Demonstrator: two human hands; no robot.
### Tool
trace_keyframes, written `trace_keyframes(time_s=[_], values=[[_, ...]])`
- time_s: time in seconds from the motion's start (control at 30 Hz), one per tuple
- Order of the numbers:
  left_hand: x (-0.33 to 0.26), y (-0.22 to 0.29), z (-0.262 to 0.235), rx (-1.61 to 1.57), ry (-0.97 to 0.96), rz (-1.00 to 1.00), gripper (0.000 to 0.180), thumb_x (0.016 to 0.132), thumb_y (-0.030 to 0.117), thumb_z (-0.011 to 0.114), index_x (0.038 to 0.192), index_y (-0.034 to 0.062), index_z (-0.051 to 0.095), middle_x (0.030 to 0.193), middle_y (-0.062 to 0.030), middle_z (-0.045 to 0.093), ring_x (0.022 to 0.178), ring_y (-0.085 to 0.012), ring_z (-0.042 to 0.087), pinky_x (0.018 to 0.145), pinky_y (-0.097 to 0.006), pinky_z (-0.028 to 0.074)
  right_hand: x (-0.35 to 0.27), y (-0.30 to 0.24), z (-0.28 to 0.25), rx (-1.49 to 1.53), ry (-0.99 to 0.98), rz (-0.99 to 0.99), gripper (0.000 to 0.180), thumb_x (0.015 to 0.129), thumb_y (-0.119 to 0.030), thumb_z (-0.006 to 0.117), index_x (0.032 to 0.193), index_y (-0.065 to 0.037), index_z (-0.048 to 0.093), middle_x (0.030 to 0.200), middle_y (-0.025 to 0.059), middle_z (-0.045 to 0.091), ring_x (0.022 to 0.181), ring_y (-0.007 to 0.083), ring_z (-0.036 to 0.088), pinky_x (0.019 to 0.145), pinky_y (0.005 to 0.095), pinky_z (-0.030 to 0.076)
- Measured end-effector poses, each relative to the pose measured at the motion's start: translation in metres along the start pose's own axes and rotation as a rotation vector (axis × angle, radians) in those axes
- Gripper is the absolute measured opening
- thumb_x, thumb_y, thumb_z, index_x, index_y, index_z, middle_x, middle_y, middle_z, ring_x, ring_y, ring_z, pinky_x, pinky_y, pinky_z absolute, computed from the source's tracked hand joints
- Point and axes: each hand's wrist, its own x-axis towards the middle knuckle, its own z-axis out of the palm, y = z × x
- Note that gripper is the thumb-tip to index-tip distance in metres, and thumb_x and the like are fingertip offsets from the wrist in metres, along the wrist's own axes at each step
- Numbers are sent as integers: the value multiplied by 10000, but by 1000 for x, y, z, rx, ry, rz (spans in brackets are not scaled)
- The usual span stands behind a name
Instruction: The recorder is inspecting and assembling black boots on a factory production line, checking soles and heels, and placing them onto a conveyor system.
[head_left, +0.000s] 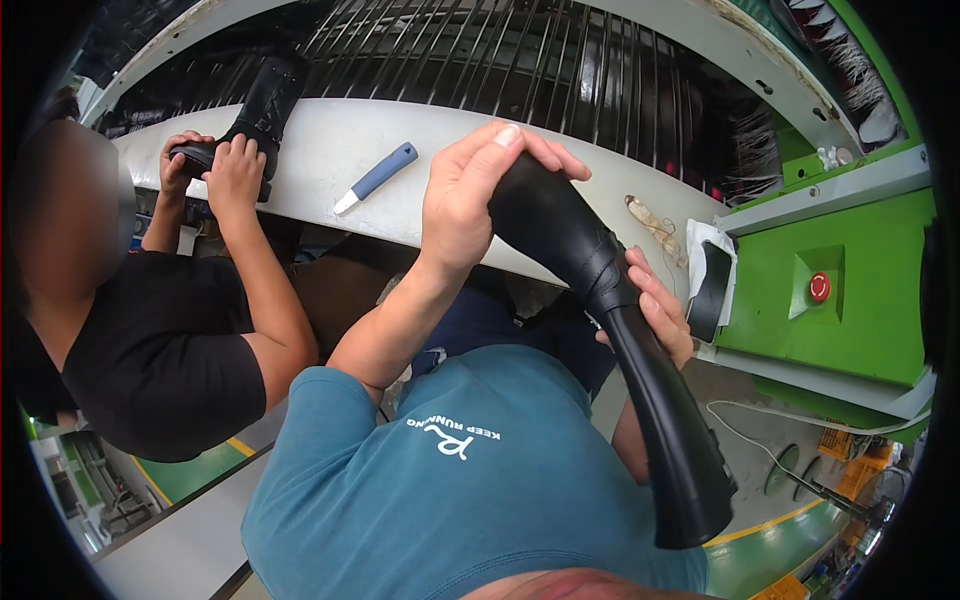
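Fingers wrapped, the left hand grips a black boot at its toe, right hand its ankle, probably for balance.

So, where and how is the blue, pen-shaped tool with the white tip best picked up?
Probably across the middle of its long blue barrel, coming down from above and its right side, nearest the left hand. The barrel is thicker than the tapered white tip, and lies flat and slanted on the smooth white table, nothing covering it.

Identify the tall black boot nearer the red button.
The black boot in the wearer's left hand and right hand; the co-worker's black boot is farther left.
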Motion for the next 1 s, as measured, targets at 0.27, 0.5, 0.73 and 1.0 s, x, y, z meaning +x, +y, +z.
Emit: trace_keyframes(time_s=[0.27,0.5,0.73,1.0], values=[[-5,-10,7,-99,-134,58,535,1119,342,448,1430,-77,572,1465,-333,639,1348,-416,655,1204,-537,493,-9,-4,8,464,413,565,918,877,-347,971,1598,-1,521,1621,231,548,1557,444,487,1317,591,373],[3,-3,-2,-25,-229,48,538,1094,312,518,1428,-96,622,1455,-341,665,1382,-443,660,1187,-531,515,-22,2,-3,516,406,598,924,871,-340,975,1601,0,522,1611,246,554,1544,449,502,1301,589,388],[12,-21,-18,19,-136,-186,427,1183,240,484,1228,-72,772,1253,-209,809,1220,-257,753,1105,-396,561,-13,7,-2,415,213,379,675,951,-133,889,1563,-123,605,1566,302,597,1493,477,559,1239,580,460],[6,-23,-15,98,-213,0,504,1139,237,558,1499,-112,607,1595,-332,573,1502,-414,575,1192,-525,540,-20,3,0,528,489,646,804,987,-228,876,1638,-8,457,1601,293,567,1486,360,572,1292,530,415]])
